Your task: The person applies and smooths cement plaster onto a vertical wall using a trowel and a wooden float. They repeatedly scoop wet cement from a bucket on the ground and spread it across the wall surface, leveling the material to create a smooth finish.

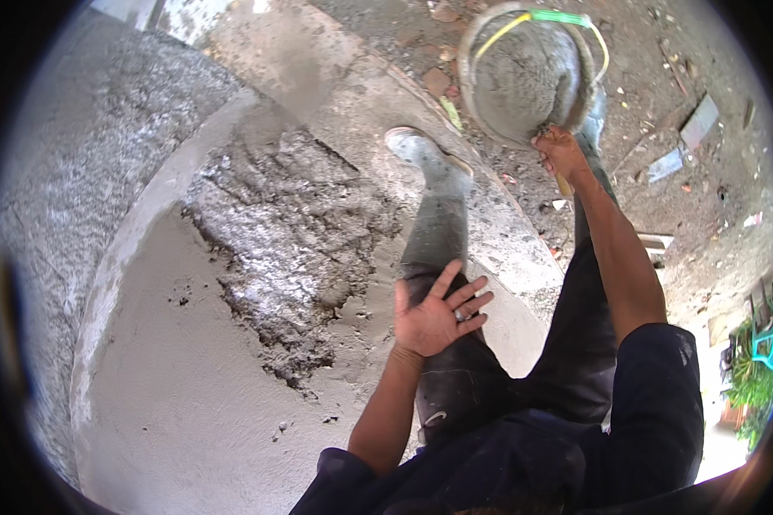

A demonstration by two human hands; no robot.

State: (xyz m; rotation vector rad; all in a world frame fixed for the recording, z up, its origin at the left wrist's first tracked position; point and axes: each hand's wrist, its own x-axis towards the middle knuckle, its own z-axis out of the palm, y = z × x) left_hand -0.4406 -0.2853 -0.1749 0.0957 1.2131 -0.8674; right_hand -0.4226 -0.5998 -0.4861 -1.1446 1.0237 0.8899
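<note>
Mortar (524, 81) is held in a round bucket (467, 77) on the far right, its yellow-and-green carrying handle (558, 16) arched over the top. At the bucket's near rim, a tan tool grip (563, 184) is clasped in the right hand (561, 153), fingers curled closed; the tool's other end cannot be made out. The left hand (434, 328) is held wide open and empty over the left leg, palm up and fingers spread, a ring worn on one finger. To the left, a rough patch (301, 232) is bordered on its near side by smooth grey cement (189, 343).
</note>
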